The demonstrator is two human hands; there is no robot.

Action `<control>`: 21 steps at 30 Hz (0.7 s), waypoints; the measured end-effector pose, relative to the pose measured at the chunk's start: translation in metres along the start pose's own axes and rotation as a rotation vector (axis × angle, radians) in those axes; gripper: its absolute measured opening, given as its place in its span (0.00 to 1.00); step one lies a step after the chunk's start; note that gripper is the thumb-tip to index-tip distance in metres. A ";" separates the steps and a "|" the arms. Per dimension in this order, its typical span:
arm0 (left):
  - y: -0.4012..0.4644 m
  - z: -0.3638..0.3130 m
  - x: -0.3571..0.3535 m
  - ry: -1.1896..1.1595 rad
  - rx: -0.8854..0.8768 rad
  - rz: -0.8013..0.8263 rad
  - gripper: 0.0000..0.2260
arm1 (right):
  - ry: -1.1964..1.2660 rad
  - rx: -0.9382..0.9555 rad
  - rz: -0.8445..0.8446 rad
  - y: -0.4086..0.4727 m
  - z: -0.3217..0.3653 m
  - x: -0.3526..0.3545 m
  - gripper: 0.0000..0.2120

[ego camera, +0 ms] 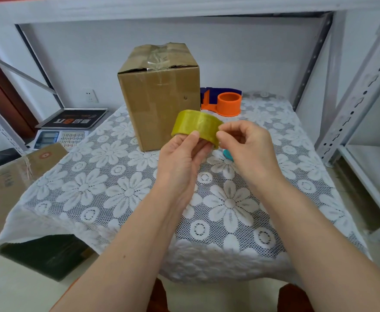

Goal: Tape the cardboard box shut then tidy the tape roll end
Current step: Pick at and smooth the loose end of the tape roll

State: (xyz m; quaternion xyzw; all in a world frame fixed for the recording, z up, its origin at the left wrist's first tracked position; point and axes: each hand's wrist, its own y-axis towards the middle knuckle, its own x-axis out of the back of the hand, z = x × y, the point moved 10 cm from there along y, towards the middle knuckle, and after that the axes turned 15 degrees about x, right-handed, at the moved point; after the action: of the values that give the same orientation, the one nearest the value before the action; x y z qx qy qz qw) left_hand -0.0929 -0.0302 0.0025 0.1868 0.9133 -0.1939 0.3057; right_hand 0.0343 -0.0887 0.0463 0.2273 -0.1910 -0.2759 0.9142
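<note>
A brown cardboard box [159, 95] stands upright at the back of the table, its top flaps closed under a strip of clear tape that runs down the front face. In front of it I hold a yellowish tape roll [195, 126] above the table. My left hand [184, 154] grips the roll from below, thumb on its outer face. My right hand [247, 147] pinches the roll's right edge between thumb and forefinger; the tape end itself is too small to make out.
An orange and blue tape dispenser [223, 102] sits behind the box to the right. A small teal object [228, 155] lies partly hidden under my right hand. The table wears a white lace cloth [117, 194]. A scale [67, 129] and another carton [11, 183] are at left; metal shelving [360, 97] stands at right.
</note>
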 end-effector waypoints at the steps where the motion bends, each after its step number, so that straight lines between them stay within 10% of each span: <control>1: 0.000 0.000 0.001 -0.006 0.000 -0.004 0.08 | -0.014 0.018 -0.014 0.000 0.002 0.001 0.04; 21: -0.001 0.001 -0.005 0.192 -0.058 -0.028 0.04 | -0.278 0.132 0.054 0.002 0.012 -0.003 0.02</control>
State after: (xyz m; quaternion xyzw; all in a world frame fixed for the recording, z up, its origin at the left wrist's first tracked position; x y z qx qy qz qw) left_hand -0.0891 -0.0331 0.0049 0.1829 0.9461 -0.1529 0.2194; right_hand 0.0269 -0.0899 0.0568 0.2412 -0.3394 -0.2671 0.8691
